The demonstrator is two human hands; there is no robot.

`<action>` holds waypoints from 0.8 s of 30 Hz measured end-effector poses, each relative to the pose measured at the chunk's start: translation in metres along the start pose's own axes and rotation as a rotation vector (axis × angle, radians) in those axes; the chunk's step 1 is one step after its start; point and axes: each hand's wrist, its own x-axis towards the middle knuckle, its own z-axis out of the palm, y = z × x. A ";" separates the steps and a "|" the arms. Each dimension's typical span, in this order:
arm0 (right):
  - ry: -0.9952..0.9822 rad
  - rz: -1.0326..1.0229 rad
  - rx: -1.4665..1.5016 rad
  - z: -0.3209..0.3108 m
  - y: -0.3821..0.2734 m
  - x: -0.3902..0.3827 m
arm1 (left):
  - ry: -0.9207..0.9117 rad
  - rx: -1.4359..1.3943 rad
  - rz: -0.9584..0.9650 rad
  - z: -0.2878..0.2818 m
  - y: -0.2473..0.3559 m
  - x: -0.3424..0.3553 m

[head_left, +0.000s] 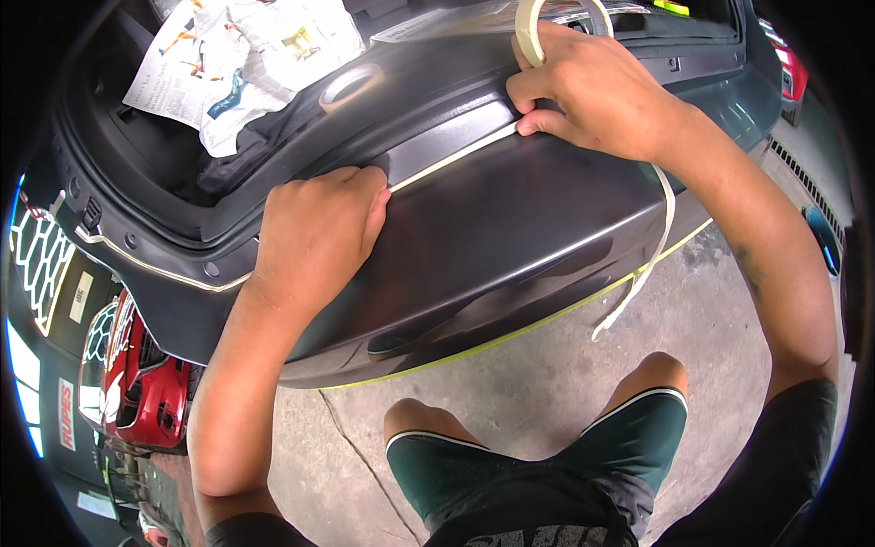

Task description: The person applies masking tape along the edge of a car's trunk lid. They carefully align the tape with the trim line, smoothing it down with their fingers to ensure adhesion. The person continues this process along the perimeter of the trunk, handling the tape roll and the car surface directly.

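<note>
A narrow cream strip of masking tape [451,164] runs taut between my two hands along the edge of a dark car bumper [483,228], below the open boot. My left hand [314,232] is closed, its fingertips pinching the strip's left end down at the edge. My right hand [597,91] pinches the other end between thumb and finger. A cream masking tape roll [529,32] hangs round the fingers of that same hand. From beneath the right wrist a loose, twisted tape piece [663,228] dangles over the bumper.
Crumpled newspaper [246,68] and a second tape roll [352,87] lie in the boot opening. Yellow-green tape [510,333] lines the bumper's lower edge. A red car [150,383] stands at left on the concrete floor [547,392]. A drain grate [807,178] runs at right.
</note>
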 end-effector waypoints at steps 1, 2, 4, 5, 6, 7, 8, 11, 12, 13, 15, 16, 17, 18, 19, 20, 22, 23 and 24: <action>-0.006 0.010 0.007 0.000 0.000 0.000 | -0.015 0.033 0.003 -0.001 0.000 0.001; -0.012 0.019 0.015 0.000 -0.001 0.000 | -0.014 0.041 0.002 -0.001 0.001 0.001; -0.008 0.018 0.024 0.001 -0.001 0.000 | -0.012 0.057 0.001 0.001 0.001 0.001; 0.001 0.008 0.025 0.002 0.001 -0.001 | -0.006 0.049 -0.013 0.001 0.000 0.001; 0.011 -0.002 0.027 0.003 0.002 -0.002 | 0.000 0.040 -0.027 0.001 -0.002 0.002; 0.013 -0.001 0.041 0.005 0.004 -0.003 | 0.008 0.030 -0.038 0.001 -0.003 0.003; 0.015 0.000 0.055 0.008 0.006 -0.004 | 0.018 -0.011 -0.034 0.001 -0.004 0.002; 0.001 -0.056 0.080 0.008 0.006 -0.006 | 0.026 -0.127 -0.051 -0.006 -0.006 -0.003; -0.007 -0.085 0.085 0.006 0.005 -0.007 | 0.014 -0.167 -0.073 -0.011 -0.006 -0.007; -0.003 -0.095 0.056 0.006 0.004 -0.007 | 0.007 -0.210 -0.096 -0.014 -0.005 -0.011; -0.024 -0.118 0.029 -0.001 0.003 -0.007 | 0.036 -0.208 -0.067 -0.014 -0.003 -0.018; -0.033 -0.134 0.025 -0.001 0.001 -0.007 | 0.044 -0.203 -0.059 -0.014 -0.003 -0.023; -0.040 -0.130 0.006 -0.002 -0.001 -0.006 | 0.035 -0.181 -0.062 -0.015 -0.004 -0.026; -0.027 -0.139 0.002 -0.004 -0.002 -0.003 | 0.026 -0.160 -0.065 -0.015 -0.005 -0.028; -0.017 -0.143 -0.003 -0.007 -0.003 -0.002 | 0.016 -0.144 -0.065 -0.015 -0.006 -0.030; -0.008 -0.148 -0.008 -0.009 -0.003 -0.001 | 0.032 -0.125 -0.051 -0.013 -0.008 -0.031; 0.035 -0.167 -0.031 -0.011 -0.003 0.002 | 0.063 -0.088 -0.022 -0.009 -0.013 -0.034; 0.055 -0.176 -0.043 -0.013 -0.003 0.003 | 0.050 -0.109 -0.052 -0.009 -0.013 -0.035; 0.047 -0.200 -0.039 -0.015 -0.003 0.004 | 0.037 -0.130 -0.081 -0.009 -0.012 -0.036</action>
